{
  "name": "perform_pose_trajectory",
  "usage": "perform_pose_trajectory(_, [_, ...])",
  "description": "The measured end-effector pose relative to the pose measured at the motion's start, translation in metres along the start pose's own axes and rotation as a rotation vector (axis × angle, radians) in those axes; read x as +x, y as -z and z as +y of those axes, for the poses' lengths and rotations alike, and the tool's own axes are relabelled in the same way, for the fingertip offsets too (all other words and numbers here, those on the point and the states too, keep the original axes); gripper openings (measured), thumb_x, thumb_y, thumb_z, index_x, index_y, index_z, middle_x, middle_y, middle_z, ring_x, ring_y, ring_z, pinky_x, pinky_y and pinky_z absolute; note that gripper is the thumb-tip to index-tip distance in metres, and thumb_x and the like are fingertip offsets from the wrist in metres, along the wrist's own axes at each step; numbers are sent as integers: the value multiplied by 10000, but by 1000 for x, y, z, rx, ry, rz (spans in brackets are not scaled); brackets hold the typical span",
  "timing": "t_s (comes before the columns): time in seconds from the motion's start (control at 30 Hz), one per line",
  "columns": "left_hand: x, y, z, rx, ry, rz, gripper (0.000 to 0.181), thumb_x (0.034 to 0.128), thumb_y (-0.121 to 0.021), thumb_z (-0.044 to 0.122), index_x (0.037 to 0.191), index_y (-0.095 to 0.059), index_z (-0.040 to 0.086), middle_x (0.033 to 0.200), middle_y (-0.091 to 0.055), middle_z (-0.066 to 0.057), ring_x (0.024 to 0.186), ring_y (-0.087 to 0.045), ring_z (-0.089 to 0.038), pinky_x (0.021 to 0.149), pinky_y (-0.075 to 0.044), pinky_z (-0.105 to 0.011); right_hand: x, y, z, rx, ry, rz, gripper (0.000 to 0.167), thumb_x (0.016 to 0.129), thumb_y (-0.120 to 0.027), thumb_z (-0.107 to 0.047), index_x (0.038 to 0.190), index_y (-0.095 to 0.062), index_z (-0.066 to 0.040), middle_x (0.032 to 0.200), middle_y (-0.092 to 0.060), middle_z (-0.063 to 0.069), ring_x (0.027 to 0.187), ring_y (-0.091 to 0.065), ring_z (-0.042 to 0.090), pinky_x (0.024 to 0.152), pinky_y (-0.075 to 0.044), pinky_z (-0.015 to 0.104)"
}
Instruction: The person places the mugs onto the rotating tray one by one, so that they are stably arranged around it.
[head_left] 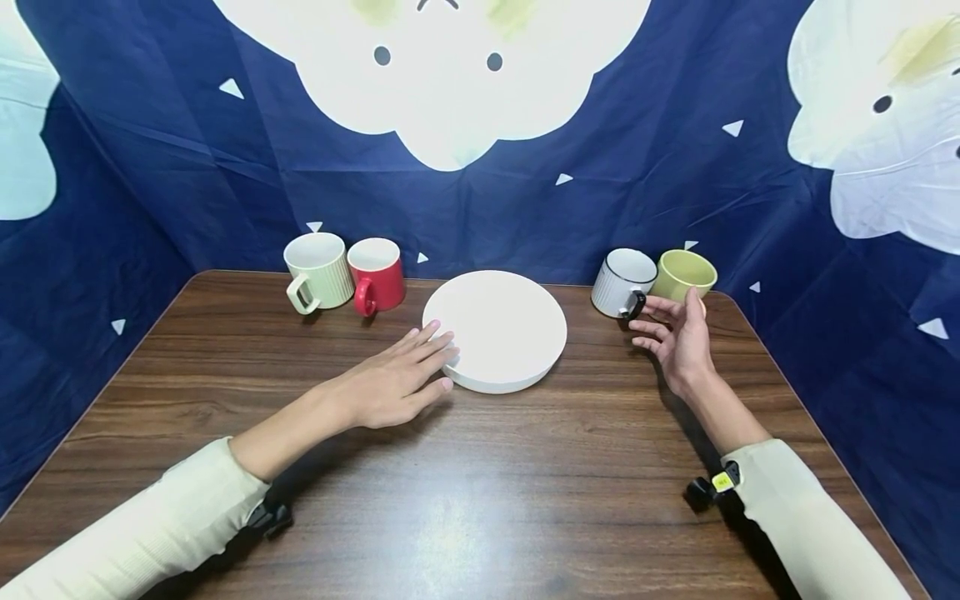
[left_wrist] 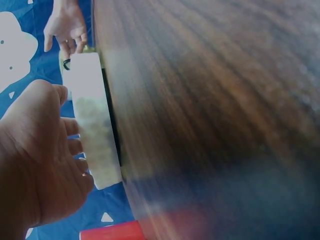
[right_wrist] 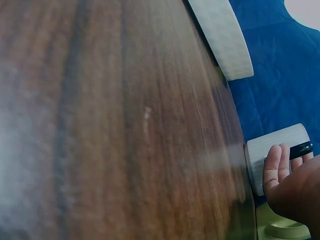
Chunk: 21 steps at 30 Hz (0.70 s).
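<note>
A round white disc-shaped stand (head_left: 498, 329) lies on the wooden table. My left hand (head_left: 397, 379) reaches over its left front edge with fingers extended; whether they touch it I cannot tell. At the right, my right hand (head_left: 681, 342) is by a white mug (head_left: 621, 283) with a black rim and black handle (right_wrist: 301, 150). Its fingers are loosely bent near that handle, and the right wrist view shows them overlapping the mug without a clear grip. Behind this hand stands a yellow-green mug (head_left: 686, 271), partly hidden by it.
A pale green ribbed mug (head_left: 321, 275) and a red mug (head_left: 381, 279) stand side by side at the table's back left. Dark blue cloth (head_left: 480, 217) with white shapes hangs just behind the table (head_left: 525, 483) and along both sides.
</note>
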<state>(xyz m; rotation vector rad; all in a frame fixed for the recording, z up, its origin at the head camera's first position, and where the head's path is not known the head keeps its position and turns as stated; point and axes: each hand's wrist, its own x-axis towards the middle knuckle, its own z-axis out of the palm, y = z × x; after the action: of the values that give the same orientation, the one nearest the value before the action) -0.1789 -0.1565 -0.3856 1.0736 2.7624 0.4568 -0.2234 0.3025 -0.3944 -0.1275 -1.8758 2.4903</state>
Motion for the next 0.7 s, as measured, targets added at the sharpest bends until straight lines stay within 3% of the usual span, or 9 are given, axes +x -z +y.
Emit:
perform_pose_trajectory(0.37, [1, 2, 1, -6, 23, -30, 698, 1200, -458, 511, 1752, -399, 88, 1886, -249, -116, 1798, -64, -316, 1460, -115, -571, 10, -2, 5, -77, -71, -67, 713, 1177, -155, -689, 1191, -682, -211, 1191, -704, -126, 996, -749, 115, 854, -621, 285])
perform_pose_trajectory(0.7, [1, 2, 1, -14, 27, -32, 703, 1203, -444, 525, 1753, -400, 90, 1886, -247, -130, 1797, -66, -338, 1457, -106, -593, 23, -9, 9, -38, -66, -145, 649, 1210, -295, -613, 1114, -783, -197, 1122, -806, -71, 959, -787, 107, 856, -621, 248])
